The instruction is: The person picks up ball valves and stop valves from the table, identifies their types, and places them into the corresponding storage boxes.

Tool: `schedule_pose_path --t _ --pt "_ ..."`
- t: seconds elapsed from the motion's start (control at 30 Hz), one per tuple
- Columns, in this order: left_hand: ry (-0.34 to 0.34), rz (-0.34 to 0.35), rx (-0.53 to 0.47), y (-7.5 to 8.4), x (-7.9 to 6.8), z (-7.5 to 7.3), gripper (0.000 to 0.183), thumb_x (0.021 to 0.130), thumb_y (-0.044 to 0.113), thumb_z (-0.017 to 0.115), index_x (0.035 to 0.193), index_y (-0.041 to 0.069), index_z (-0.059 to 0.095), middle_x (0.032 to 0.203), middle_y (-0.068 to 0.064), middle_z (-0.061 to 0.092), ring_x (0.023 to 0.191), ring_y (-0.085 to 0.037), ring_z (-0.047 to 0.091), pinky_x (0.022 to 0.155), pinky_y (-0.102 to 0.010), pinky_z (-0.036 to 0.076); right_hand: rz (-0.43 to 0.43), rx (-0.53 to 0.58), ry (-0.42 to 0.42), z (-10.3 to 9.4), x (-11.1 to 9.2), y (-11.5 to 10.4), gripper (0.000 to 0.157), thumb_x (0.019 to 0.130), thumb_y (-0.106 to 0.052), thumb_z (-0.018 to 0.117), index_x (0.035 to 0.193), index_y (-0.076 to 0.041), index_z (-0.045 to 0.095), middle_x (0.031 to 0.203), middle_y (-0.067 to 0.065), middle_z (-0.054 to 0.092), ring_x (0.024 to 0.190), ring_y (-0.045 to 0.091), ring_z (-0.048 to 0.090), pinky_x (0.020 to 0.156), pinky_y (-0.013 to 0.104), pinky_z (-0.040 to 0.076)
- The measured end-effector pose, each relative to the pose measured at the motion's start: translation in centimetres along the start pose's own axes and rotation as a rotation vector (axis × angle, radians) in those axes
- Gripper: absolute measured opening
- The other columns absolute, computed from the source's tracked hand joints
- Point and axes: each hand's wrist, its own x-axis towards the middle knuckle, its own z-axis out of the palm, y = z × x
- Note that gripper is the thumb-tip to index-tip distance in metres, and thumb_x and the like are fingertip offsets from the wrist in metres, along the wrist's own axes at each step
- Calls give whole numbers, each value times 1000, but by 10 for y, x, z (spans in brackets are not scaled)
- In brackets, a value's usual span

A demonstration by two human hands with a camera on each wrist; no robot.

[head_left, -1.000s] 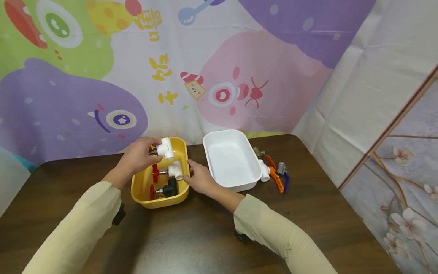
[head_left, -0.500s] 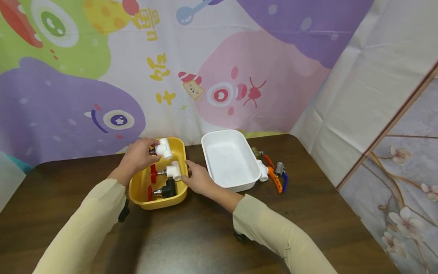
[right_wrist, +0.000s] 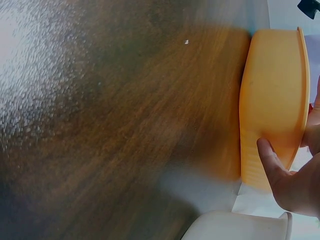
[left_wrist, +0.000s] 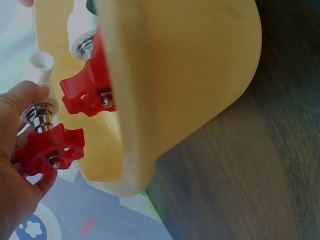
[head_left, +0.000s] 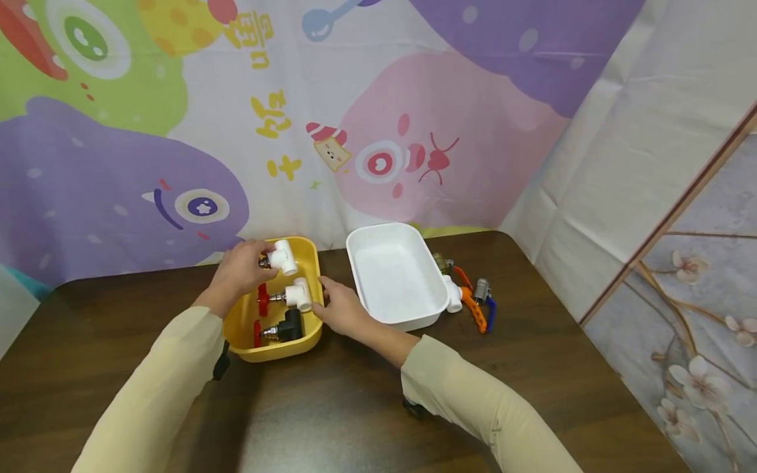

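- Cartoon backdrop point(head_left: 378, 85) behind a brown table point(head_left: 331, 407).
- Yellow tray point(head_left: 275, 353): white valve point(head_left: 298, 295) and black valve point(head_left: 291, 326) inside.
- Right hand point(head_left: 344, 307): thumb and fingers pinch the tray's wall.
- Left hand point(head_left: 238, 267): fingers grip the third valve point(head_left: 283, 258) at the tray's far end, scarcely moved this past second; work seems paused.

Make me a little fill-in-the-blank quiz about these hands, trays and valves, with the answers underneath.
1. The left hand holds a white valve whose handwheel is ____.
2. The tray that the right hand grips is ____.
3. Inside that tray, nearer the person than the other white valve, lies a valve with a ____ body.
4. Right of the white tray are handles coloured red, orange and ____.

Missing words: red; yellow; black; blue.
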Motion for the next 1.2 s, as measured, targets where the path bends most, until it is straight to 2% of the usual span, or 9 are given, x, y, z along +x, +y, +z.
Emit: schedule_pose_path --t 0.23,0.4,0.73,0.97,1.2 --pt "-17 -64 -26 -3 1 7 49 85 21 66 128 1 53 121 -22 54 102 -35 49 101 -55 39 3 -2 1 2 -1 1 57 89 -16 61 139 -1 40 99 11 67 70 8 56 56 14 46" --pt "-17 -91 -37 -6 2 11 50 85 20 66 129 1 51 123 -22 54 103 -36 50 102 -54 40 0 -10 0 2 -1 1 56 89 -16 61 139 -2 40 99 10 67 70 7 56 56 13 46" --pt "1 -91 -17 -11 6 15 48 85 21 65 126 0 53 124 -22 55 103 -36 50 102 -55 38 19 -10 -10 1 -1 0 57 89 -16 60 140 -3 40 102 10 67 69 6 56 55 13 47" --pt "-19 -95 -23 -13 8 19 47 86 23 64 126 0 53 123 -21 55 104 -36 50 101 -56 39 18 -9 -5 1 0 1 56 89 -16 61 139 -3 40 102 10 67 70 7 57 56 13 47" --pt "-29 -88 -29 -13 10 23 43 86 23 65 121 0 56 114 -18 59 95 -32 52 95 -53 44 12 -26 0 0 1 1 57 88 -16 61 139 -3 40 101 10 67 72 7 57 57 13 46"
